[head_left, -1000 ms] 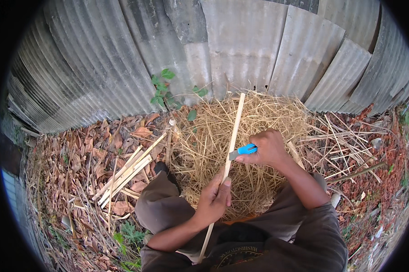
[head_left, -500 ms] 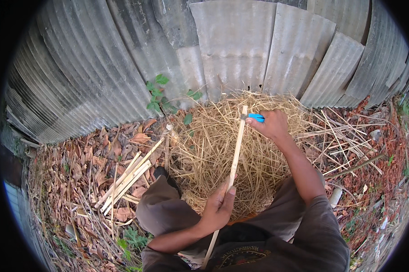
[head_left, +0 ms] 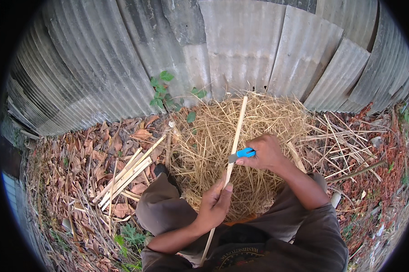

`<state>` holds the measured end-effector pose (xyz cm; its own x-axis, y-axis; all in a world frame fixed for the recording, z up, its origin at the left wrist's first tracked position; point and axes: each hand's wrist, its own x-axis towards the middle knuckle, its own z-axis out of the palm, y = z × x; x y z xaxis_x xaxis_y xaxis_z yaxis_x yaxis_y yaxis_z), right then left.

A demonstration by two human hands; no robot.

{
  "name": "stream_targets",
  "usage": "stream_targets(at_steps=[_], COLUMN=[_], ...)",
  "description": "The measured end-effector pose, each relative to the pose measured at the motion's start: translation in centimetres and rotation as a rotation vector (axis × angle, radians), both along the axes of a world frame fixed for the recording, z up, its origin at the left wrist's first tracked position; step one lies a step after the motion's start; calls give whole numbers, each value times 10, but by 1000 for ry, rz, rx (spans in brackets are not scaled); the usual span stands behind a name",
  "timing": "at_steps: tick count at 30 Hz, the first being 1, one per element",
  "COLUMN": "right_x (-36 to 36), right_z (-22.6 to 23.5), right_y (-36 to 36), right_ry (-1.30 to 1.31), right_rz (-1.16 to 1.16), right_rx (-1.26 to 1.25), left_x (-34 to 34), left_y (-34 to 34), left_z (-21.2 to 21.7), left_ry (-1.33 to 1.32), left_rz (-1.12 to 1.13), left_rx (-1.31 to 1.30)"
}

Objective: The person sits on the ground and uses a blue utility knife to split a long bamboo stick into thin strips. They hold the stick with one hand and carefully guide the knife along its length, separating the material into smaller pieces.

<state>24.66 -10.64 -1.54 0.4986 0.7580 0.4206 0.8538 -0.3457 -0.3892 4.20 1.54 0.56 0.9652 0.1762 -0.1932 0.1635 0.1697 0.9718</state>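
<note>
Left hand grips one bamboo strip rising past it; right hand clasps one blue-handled knife against it.

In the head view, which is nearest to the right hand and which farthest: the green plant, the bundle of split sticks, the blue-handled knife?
1. blue-handled knife, held in the right hand.
2. green plant, up-left by the wall.
3. bundle of split sticks, far left on leaves.
</note>
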Motion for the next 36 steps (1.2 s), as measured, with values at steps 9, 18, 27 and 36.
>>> stream_targets(at_steps=[9, 18, 27, 36], right_x=[33, 93, 3, 4], right_z=[-12, 9, 5, -1], right_y=[5, -31, 0, 5], right_ry=[-31, 326, -84, -133], right_rz=[-212, -606, -78, -47], right_rx=[-45, 38, -72, -16], left_x=[1, -14, 6, 2], left_y=[-4, -22, 0, 5], left_z=[-6, -11, -4, -3], left_ry=[-6, -109, 32, 24], left_rz=[-11, -71, 87, 87], left_rx=[69, 12, -20, -52])
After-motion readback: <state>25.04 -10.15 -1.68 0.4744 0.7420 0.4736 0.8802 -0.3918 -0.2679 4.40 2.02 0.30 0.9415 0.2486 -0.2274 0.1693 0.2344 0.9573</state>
